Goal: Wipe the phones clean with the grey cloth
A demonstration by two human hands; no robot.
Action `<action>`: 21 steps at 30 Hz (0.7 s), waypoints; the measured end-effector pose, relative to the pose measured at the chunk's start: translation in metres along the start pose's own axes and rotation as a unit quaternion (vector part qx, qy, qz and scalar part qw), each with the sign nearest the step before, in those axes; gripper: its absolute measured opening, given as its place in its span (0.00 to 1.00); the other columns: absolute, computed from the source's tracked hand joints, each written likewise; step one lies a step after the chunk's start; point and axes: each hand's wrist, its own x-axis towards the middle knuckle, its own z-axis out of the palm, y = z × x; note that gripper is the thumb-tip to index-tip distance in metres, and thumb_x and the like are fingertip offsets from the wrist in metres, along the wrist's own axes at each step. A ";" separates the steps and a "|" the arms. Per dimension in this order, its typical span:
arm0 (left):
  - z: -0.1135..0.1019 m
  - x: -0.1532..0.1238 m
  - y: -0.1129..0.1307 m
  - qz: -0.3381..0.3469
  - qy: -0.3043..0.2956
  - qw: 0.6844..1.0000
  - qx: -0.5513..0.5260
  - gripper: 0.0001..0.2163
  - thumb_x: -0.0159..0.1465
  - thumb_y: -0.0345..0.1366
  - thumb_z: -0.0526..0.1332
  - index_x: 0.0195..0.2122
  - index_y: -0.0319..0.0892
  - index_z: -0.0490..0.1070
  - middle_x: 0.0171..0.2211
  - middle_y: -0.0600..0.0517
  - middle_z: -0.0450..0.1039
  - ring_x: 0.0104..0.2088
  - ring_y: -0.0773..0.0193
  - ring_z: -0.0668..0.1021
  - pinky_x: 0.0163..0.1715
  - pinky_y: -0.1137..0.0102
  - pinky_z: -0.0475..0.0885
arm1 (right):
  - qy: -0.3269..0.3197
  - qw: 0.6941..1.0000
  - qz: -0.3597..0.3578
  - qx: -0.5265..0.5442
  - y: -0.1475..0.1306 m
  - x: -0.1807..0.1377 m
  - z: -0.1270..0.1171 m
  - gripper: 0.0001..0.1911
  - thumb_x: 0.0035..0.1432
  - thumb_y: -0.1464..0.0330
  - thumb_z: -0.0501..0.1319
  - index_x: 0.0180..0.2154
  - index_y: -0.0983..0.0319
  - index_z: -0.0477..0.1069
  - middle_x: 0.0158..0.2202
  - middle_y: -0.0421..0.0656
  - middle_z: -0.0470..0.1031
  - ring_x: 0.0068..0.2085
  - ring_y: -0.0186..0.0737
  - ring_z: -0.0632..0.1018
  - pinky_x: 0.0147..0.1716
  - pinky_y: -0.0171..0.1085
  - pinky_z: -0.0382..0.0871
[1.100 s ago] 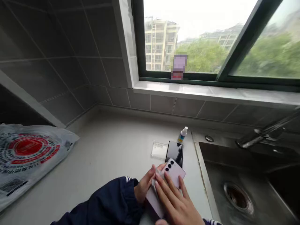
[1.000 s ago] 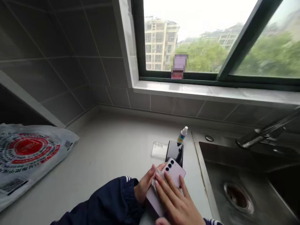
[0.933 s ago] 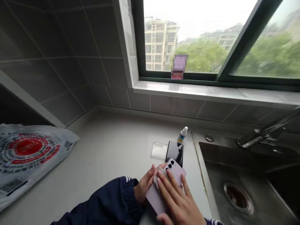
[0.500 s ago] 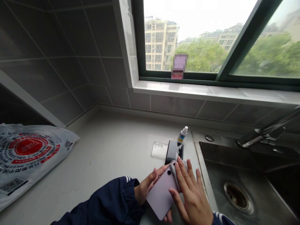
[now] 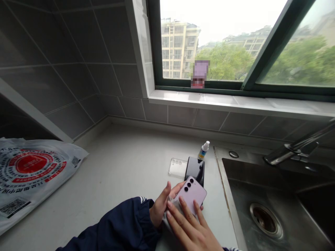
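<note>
A lilac phone [image 5: 197, 195] lies back side up in my left hand [image 5: 160, 206], its camera lenses toward the far end. My left fingers pass beneath the phone and the thumb sticks up beside it. Across the lower part of its back, my right hand [image 5: 195, 232] presses a thin white wipe [image 5: 169, 219] under long, flat fingers. Part of the wipe is hidden by that hand. Just beyond the phone, a glossy black device [image 5: 194, 168] rests on the counter, its near end covered. To its left is a clear phone case [image 5: 178, 167].
A small white-capped spray bottle [image 5: 203, 150] stands behind the black device. On the right are a steel sink [image 5: 230, 188] and a faucet [image 5: 282, 153]. A printed plastic bag [image 5: 65, 155] lies on the white counter [image 5: 117, 167] at left, below tiled walls and a window.
My right hand and the wipe have slid from the camera end down and left to the phone's lower part. The camera lenses are now uncovered. The phone's angle has turned, its camera end shifting.
</note>
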 end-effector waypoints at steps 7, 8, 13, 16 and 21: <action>0.005 -0.003 0.004 -0.001 0.004 1.000 -0.028 0.36 0.65 0.60 0.38 0.66 0.40 0.50 0.57 0.34 0.66 0.54 0.45 0.73 0.55 0.51 0.59 | 0.020 1.000 -0.006 -0.004 -0.006 0.005 0.000 0.20 0.69 0.60 0.50 0.56 0.59 0.69 0.62 0.40 0.64 0.67 0.54 0.53 0.65 0.59 0.31; 0.006 -0.003 0.005 0.000 0.007 0.999 -0.034 0.36 0.65 0.60 0.38 0.66 0.40 0.50 0.57 0.34 0.66 0.54 0.45 0.73 0.55 0.52 0.59 | 0.023 1.000 -0.008 0.000 -0.005 0.005 -0.001 0.20 0.69 0.59 0.50 0.56 0.58 0.69 0.62 0.40 0.65 0.67 0.53 0.54 0.65 0.59 0.31; 0.011 -0.002 0.008 0.004 0.023 0.998 -0.065 0.38 0.63 0.62 0.39 0.67 0.40 0.48 0.56 0.34 0.67 0.52 0.46 0.74 0.52 0.53 0.61 | 0.050 0.996 -0.037 0.059 0.004 0.007 -0.009 0.17 0.66 0.57 0.55 0.47 0.57 0.75 0.58 0.38 0.69 0.63 0.52 0.63 0.65 0.60 0.34; 0.011 0.000 0.011 0.007 0.051 0.996 -0.071 0.39 0.63 0.62 0.42 0.67 0.38 0.48 0.55 0.34 0.68 0.50 0.47 0.75 0.51 0.55 0.63 | 0.038 0.995 -0.047 0.074 0.011 0.006 -0.015 0.15 0.62 0.57 0.60 0.45 0.58 0.77 0.55 0.39 0.72 0.61 0.54 0.67 0.64 0.63 0.34; 0.009 0.000 0.015 -0.003 0.071 0.993 -0.095 0.38 0.63 0.61 0.45 0.67 0.40 0.48 0.54 0.35 0.69 0.48 0.49 0.76 0.49 0.57 0.64 | 0.011 0.996 -0.008 0.084 0.021 0.002 -0.022 0.12 0.59 0.66 0.63 0.46 0.59 0.76 0.56 0.42 0.72 0.62 0.55 0.64 0.64 0.62 0.42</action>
